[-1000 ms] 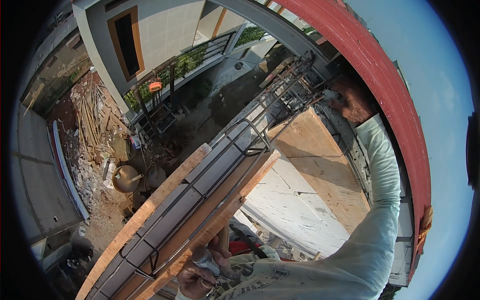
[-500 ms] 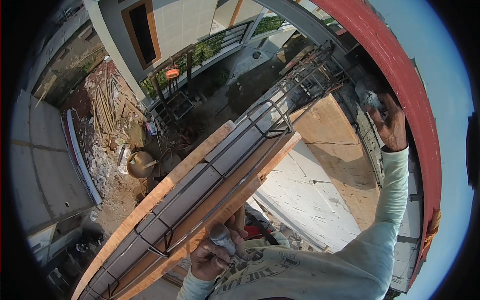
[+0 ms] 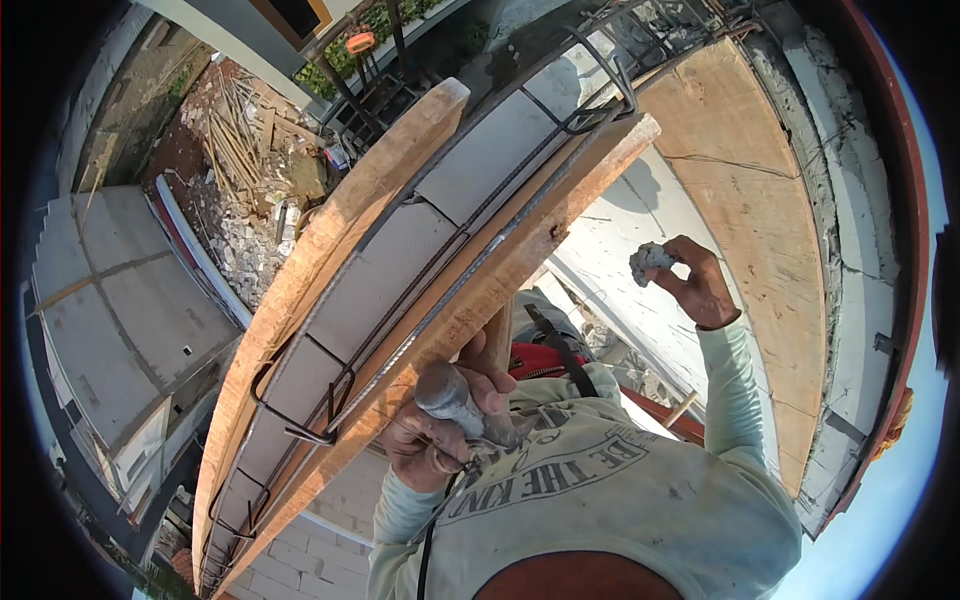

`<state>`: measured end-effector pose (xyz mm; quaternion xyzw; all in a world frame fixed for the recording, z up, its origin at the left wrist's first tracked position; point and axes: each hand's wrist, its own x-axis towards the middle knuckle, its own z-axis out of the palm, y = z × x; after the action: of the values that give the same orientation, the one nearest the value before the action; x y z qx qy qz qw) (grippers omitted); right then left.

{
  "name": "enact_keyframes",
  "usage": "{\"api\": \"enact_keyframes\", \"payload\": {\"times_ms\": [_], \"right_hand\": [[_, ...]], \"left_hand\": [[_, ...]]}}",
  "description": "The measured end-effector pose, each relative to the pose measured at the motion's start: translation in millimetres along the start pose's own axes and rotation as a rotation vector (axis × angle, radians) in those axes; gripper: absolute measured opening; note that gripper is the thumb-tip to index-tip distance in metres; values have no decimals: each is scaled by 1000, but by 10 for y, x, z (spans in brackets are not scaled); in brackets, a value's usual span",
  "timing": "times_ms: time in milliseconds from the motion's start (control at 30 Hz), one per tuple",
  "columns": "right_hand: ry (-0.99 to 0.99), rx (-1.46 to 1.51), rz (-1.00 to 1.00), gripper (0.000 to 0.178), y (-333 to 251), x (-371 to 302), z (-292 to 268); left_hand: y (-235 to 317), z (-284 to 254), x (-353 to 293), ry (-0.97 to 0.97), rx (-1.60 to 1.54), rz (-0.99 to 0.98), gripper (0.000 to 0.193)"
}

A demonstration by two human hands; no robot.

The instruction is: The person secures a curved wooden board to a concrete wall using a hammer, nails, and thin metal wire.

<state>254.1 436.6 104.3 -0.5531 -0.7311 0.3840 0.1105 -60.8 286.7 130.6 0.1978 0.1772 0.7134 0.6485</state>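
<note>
My left hand (image 3: pixel 425 445) is closed round a hammer with a rounded grey head (image 3: pixel 445 392), held in front of my chest beside the near formwork board (image 3: pixel 470 315). Part of its grip is hidden behind the head and fingers. My right hand (image 3: pixel 700 285) is raised over the white blocks at the right. Between its thumb and fingers it pinches a rough grey chunk of concrete (image 3: pixel 652 262), apart from any surface. A rebar cage (image 3: pixel 335 375) lies between the near board and the far formwork board (image 3: pixel 340 235), above light grey blocks (image 3: pixel 430 235).
A plywood panel (image 3: pixel 750 190) leans at the right beside a rough concrete edge (image 3: pixel 840 200) and a red beam (image 3: pixel 905 190). Bent rebar ends (image 3: pixel 620 75) stick up at the far end of the boards. Far below lie rubble (image 3: pixel 265 250) and a pile of sticks (image 3: pixel 240 135).
My right hand has come back from the concrete edge under the red beam, bringing the concrete chunk toward me. The view has shifted; my left hand still grips the hammer.
</note>
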Motion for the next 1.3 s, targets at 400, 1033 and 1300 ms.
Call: {"api": "enact_keyframes", "payload": {"times_ms": [400, 1033, 1300], "right_hand": [[-278, -555, 540, 35, 2155, -575, 1314], [-127, -121, -368, 44, -1795, 324, -1184], [237, -299, -584, 32, -2306, 1010, -1122]], "left_hand": [[13, 121, -77, 146, 207, 32, 17], [33, 40, 23, -139, 35, 65, 30], [172, 205, -106, 179, 172, -139, 20]]}}
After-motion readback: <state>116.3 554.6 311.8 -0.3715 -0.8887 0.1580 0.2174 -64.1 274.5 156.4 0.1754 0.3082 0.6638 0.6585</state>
